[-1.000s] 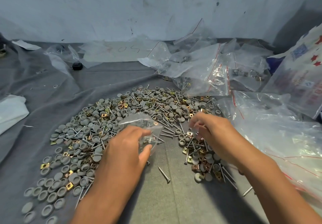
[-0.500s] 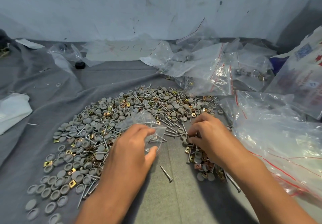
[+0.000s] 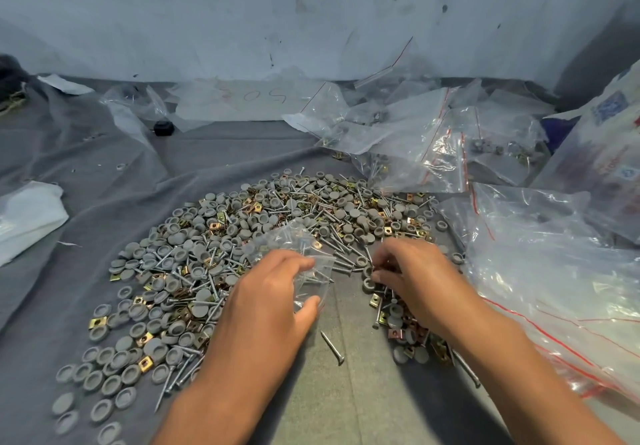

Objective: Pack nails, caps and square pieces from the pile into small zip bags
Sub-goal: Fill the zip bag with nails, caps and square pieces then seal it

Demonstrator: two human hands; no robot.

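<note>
A wide pile (image 3: 221,264) of grey round caps, silver nails and brass square pieces lies spread on grey cloth (image 3: 114,174). My left hand (image 3: 266,302) holds a small clear zip bag (image 3: 294,254) between thumb and fingers, just above the pile's near edge; a few nails show inside it. My right hand (image 3: 412,275) reaches into the pile's right part with fingers curled, pinching at small pieces there; what it pinches is hidden under the fingers. A single nail (image 3: 332,347) lies loose on the cloth between my forearms.
Filled and empty clear zip bags (image 3: 422,147) with red strips lie heaped behind the pile. A large crumpled plastic bag (image 3: 554,271) lies right of my right arm. A white bag (image 3: 27,216) sits at left, a black cap (image 3: 163,128) further back, the wall (image 3: 311,12) behind.
My right hand has dropped from above the pile down into its right part and curled its fingers onto the pieces. My left hand with the bag has barely moved.
</note>
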